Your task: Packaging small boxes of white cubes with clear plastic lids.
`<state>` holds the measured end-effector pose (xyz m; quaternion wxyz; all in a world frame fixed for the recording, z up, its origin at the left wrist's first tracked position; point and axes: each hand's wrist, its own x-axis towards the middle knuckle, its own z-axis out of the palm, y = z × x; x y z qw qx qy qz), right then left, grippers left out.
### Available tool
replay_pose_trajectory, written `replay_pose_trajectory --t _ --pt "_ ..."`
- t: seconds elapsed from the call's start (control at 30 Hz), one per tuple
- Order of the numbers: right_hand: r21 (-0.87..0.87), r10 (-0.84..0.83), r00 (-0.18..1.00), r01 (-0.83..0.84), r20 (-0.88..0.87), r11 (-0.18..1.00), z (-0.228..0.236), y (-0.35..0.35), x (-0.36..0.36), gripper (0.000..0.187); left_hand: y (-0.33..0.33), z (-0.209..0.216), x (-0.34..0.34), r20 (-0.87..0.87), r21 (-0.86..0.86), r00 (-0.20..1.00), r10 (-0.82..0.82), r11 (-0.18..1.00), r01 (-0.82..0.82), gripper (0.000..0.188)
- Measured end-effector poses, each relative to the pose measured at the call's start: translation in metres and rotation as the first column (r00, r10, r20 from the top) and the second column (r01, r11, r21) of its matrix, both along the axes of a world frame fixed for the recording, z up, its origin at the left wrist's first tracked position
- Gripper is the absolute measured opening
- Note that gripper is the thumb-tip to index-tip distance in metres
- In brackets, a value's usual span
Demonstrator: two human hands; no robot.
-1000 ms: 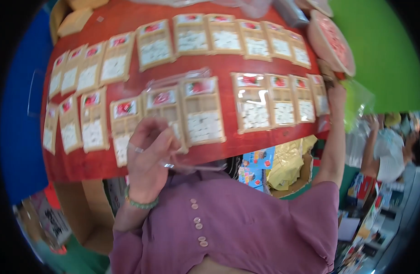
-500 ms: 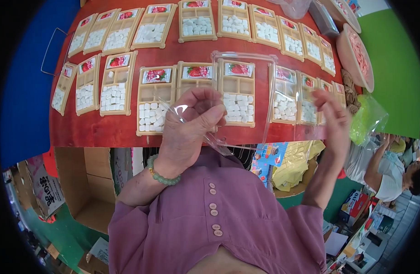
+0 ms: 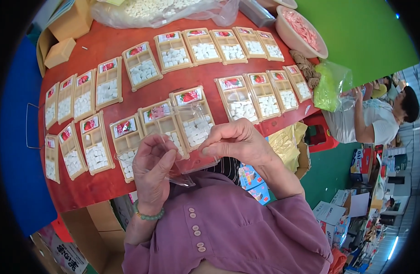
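My left hand [image 3: 151, 176] is closed round thin clear plastic lids, with a green bead bracelet at its wrist. One see-through lid [image 3: 197, 165] extends over the trays in front of me, and the edge of another sticks out below the fingers. Thumb and forefinger of my right hand [image 3: 242, 144] are pinched together at the right side of the outstretched lid; the exact contact is hard to see. Beneath the lid lies a beige compartment tray [image 3: 204, 109] with white marshmallow-like pieces and a strawberry-printed packet. A similar tray [image 3: 132, 147] is partly hidden behind my left hand.
Two rows of filled trays, including one tray [image 3: 141, 71], cover the red table [image 3: 89, 192]. A clear bag of white pieces [image 3: 159, 10] lies at the back. Pink packets fill a bowl [image 3: 322, 49] at right. A co-worker [image 3: 378, 118] is beyond the right end.
My right hand has come in from the right to the lid's edge and its fingers have closed. My left hand still holds the lids. The view has turned and shifted, showing more of the table's back.
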<state>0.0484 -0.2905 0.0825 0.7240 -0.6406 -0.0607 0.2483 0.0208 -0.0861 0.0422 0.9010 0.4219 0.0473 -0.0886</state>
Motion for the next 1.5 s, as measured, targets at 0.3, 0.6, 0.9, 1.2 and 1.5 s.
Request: replay_pose_trajectory --t 0.3,0.6,0.9,1.2,1.5 --pt "0.028 -0.011 0.999 0.010 0.048 1.000 0.000 0.009 0.001 0.006 0.009 0.000 0.001 0.007 -0.035 0.999 -0.046 0.998 0.046 0.037" --pt "0.067 -0.105 0.990 0.099 0.096 0.993 -0.003 0.027 -0.006 0.022 0.009 -0.005 -0.003 0.121 0.002 0.975 -0.185 0.983 0.186 0.069" --pt "-0.204 0.257 0.907 -0.197 0.334 0.959 -0.004 0.059 -0.025 0.031 0.017 -0.006 -0.017 0.103 -0.077 0.973 -0.205 0.974 0.213 0.091" --pt "0.039 -0.101 0.983 0.096 0.155 0.995 -0.011 0.031 -0.017 0.017 0.031 -0.009 -0.022 -0.050 -0.149 0.992 -0.115 0.983 0.106 0.078" --pt "-0.205 -0.209 0.951 0.256 0.226 0.945 -0.033 0.002 0.009 0.055 0.033 -0.009 -0.016 -0.013 -0.167 0.980 -0.197 0.967 0.192 0.078"
